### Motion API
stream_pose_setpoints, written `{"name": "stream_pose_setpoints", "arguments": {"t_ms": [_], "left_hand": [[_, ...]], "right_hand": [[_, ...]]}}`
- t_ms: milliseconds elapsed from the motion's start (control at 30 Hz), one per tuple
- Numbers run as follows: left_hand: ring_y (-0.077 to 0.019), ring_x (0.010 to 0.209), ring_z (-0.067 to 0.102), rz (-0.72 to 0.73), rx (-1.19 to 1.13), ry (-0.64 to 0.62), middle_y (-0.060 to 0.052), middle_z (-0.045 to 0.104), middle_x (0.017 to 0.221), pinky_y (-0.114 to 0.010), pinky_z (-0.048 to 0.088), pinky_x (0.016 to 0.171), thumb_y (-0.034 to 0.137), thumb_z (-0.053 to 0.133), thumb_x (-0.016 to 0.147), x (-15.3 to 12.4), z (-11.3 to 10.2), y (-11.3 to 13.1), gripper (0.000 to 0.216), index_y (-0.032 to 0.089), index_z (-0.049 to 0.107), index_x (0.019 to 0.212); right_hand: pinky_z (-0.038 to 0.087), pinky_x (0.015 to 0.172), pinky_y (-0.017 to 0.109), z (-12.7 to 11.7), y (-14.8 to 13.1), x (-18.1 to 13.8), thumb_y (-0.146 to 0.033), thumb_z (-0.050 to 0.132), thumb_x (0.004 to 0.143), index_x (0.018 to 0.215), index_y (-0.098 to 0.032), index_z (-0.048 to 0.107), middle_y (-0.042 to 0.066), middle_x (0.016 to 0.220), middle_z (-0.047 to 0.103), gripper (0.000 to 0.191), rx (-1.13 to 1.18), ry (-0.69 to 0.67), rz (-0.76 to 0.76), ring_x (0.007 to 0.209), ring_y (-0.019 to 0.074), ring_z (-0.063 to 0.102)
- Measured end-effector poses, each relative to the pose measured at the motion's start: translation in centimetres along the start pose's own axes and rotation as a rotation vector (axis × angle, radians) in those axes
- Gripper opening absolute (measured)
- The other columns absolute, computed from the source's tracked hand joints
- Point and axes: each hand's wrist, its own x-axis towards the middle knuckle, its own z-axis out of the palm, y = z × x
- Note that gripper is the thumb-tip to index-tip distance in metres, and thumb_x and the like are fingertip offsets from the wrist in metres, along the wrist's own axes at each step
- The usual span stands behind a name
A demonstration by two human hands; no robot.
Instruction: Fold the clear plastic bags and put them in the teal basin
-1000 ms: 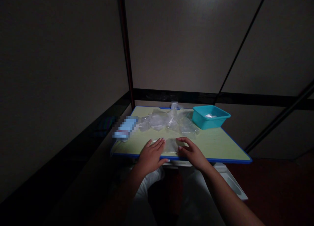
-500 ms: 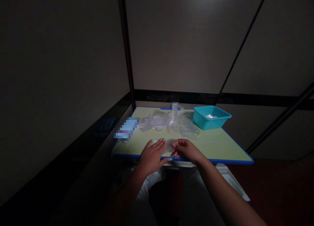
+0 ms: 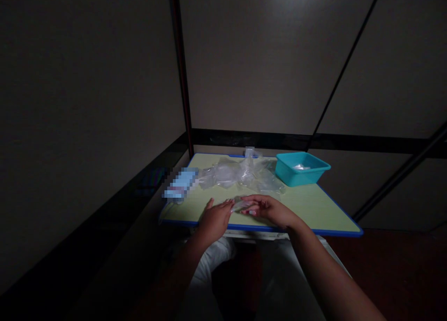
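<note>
Near the front edge of the table, a small clear plastic bag spans the gap between my two hands, looking folded or bent. My left hand has its fingers over the bag's left end, with the thumb hidden beneath; it seems to grip the film there. At the other end, my right hand pinches the bag between thumb and fingers. Just beyond both hands lies a loose heap of clear plastic bags.
A turquoise basket with some clear plastic inside stands at the table's back right. At the left edge lies a pale-blue blurred-out item. The yellowish table has a blue rim and sits against the walls.
My left thumb has drawn in out of sight. My right hand has turned and its fingers have closed on the bag, which now looks folded rather than flat.
</note>
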Motion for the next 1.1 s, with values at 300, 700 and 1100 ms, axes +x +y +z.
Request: {"name": "stream_pose_setpoints", "arguments": {"t_ms": [300,700,1100], "left_hand": [[-0.0188,0.08,0.063,0.034,-0.413,-0.052,-0.005,0.07,0.084,-0.033,0.047,0.082,0.036,0.036,0.092,2.4,-2.8,-0.7,0.037,0.015,0.066,0.084],[-0.0266,0.116,0.051,-0.149,-0.178,0.247,-0.013,0.058,0.122,-0.045,0.035,0.102,0.031,0.047,0.087,1.8,-1.2,0.4,0.038,0.015,0.054,0.121],[-0.0317,0.14,0.012,0.023,0.254,-0.001,-0.019,0.018,0.15,-0.056,0.002,0.111,0.079,0.04,0.069,1.6,4.2,3.0,0.105,0.007,0.023,0.143]], "right_hand": [[0.04,0.068,0.028,-1.6,-2.3,1.9,-0.037,0.067,0.073,0.069,-0.018,0.067,0.005,0.083,0.058,0.019,-0.577,0.341,-0.329,0.08,0.0173,0.054],[0.035,0.05,0.025,-3.0,4.4,2.0,-0.04,0.059,0.067,0.062,-0.017,0.057,0.002,0.056,0.058,0.024,-0.49,0.55,-0.009,0.052,0.0134,0.049],[0.037,0.055,0.026,-2.0,5.1,1.2,-0.031,0.054,0.077,0.104,-0.019,0.064,0.002,0.066,0.063,0.031,-0.783,0.674,-0.014,0.058,0.0164,0.055]]}}
